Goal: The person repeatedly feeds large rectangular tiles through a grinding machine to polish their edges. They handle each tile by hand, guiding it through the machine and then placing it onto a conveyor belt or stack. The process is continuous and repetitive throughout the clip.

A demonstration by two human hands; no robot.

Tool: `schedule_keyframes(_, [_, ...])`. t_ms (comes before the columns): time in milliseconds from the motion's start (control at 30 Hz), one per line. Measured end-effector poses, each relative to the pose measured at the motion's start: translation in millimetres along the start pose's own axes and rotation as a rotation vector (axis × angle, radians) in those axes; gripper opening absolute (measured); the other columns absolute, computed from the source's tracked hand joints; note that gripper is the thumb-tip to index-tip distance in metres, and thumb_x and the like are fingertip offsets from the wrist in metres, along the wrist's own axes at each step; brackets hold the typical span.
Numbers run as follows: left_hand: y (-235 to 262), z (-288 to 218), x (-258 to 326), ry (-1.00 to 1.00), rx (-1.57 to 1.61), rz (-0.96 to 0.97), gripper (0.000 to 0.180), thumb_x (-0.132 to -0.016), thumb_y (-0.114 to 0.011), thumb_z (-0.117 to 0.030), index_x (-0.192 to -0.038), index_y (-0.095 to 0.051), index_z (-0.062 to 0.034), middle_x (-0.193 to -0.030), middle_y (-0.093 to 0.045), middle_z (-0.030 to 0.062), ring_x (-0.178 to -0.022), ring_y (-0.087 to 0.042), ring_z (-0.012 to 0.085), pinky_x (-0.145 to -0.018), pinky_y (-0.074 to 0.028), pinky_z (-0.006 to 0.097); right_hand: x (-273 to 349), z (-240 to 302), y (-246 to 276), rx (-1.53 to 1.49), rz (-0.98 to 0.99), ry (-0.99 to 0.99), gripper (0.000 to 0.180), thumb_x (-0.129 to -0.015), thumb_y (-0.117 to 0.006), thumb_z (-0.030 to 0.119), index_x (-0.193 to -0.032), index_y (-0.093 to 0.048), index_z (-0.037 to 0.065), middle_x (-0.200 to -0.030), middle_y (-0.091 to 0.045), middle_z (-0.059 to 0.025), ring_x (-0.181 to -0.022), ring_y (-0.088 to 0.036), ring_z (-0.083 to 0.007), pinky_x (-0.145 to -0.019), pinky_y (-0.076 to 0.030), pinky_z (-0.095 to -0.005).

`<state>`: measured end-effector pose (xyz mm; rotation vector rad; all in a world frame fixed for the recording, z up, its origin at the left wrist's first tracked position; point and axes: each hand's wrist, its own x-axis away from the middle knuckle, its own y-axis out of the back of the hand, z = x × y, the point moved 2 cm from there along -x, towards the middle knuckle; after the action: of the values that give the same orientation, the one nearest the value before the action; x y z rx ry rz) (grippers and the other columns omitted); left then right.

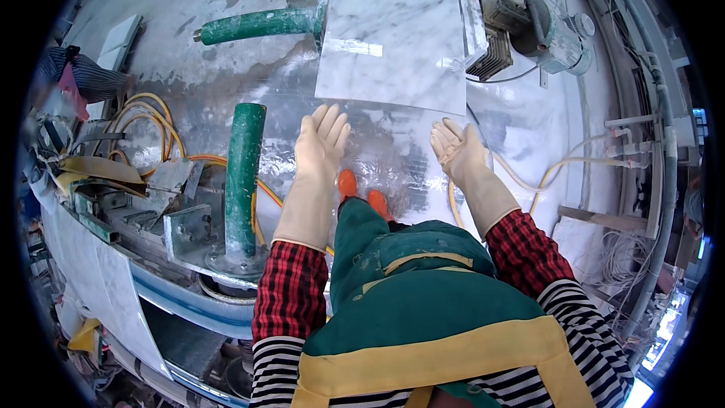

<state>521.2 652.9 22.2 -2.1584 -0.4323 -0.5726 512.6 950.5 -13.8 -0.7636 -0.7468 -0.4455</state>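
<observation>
A white marble slab (393, 30) with grey veins and a glossy face lies ahead of me, its near edge closest to my hands. Just short of the slab's near left corner is my left hand (323, 140), in a long cream rubber glove, palm up with fingers stretched. My right hand (458, 147), gloved the same way, is held palm up below the near right corner, its fingers loosely curled and apart. Both hands hold nothing. A small gap shows between the fingertips and the slab.
Green rollers stand at left (243, 174) and at far left of the slab (257, 26). A motor (563, 49) sits right of it. Yellow hoses (162, 125) run over the wet floor (408, 147). Left of me is a machine bed (204, 298); a person (98, 79) is at far left.
</observation>
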Motion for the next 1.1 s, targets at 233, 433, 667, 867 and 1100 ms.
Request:
schedule_keyframes(233, [85.6, -51.7, 55.8, -0.091, -0.115, -0.136, 0.055, -0.109, -0.037, -0.032, -0.150, -0.040, 0.0039, -0.157, -0.042, 0.0200, -0.142, -0.045, 0.0353, -0.117, -0.040, 0.043, -13.7, -22.9, -17.5, 0.133, 0.124, -0.067, 0.059, -0.111, -0.027, 0.046, -0.138, -0.052, 0.000, -0.129, -0.065, -0.0254, -0.111, -0.068, -0.0346, -0.092, -0.060, -0.0431])
schedule_keyframes(433, [202.4, -125.8, 183.3, -0.599, -0.416, -0.593, 0.047, -0.104, -0.053, -0.028, -0.139, -0.056, 0.0029, -0.141, -0.059, 0.0201, -0.128, -0.058, 0.0302, -0.110, -0.045, 0.040, -21.6, -52.0, -33.8, 0.216, 0.154, -0.160, 0.057, -0.111, -0.032, 0.046, -0.134, -0.056, 0.000, -0.121, -0.070, -0.0229, -0.099, -0.072, -0.0303, -0.084, -0.063, -0.0409])
schedule_keyframes(667, [285.2, -120.7, 333.8, -0.650, -1.241, -1.393, 0.061, -0.107, -0.043, -0.045, -0.148, -0.048, -0.0002, -0.149, -0.052, 0.0210, -0.132, -0.054, 0.0343, -0.115, -0.038, 0.037, -24.3, -56.0, -49.9, 0.280, 0.186, -0.071, 0.048, -0.110, -0.040, 0.039, -0.136, -0.054, 0.001, -0.124, -0.068, -0.0242, -0.102, -0.071, -0.0312, -0.087, -0.062, -0.0415])
schedule_keyframes(867, [374.1, -74.1, 327.1, -0.531, -1.760, -1.383, 0.058, -0.109, -0.039, -0.038, -0.150, -0.042, 0.0023, -0.154, -0.042, 0.0269, -0.144, -0.035, 0.0441, -0.122, -0.026, 0.049, -20.5, -38.3, -74.4, 0.260, 0.291, 0.002, 0.050, -0.110, -0.042, 0.038, -0.131, -0.055, -0.006, -0.124, -0.067, -0.0241, -0.106, -0.070, -0.0304, -0.089, -0.061, -0.0401])
schedule_keyframes(1100, [365.2, -69.2, 314.8, -0.633, -1.863, -1.473, 0.052, -0.108, -0.044, -0.034, -0.142, -0.051, 0.0047, -0.143, -0.051, 0.0317, -0.132, -0.046, 0.0486, -0.112, -0.036, 0.052, -42.7, -25.3, -89.8, 0.203, 0.188, 0.005, 0.060, -0.110, -0.041, 0.043, -0.119, -0.056, -0.014, -0.119, -0.069, -0.0261, -0.102, -0.071, -0.0307, -0.086, -0.061, -0.0390])
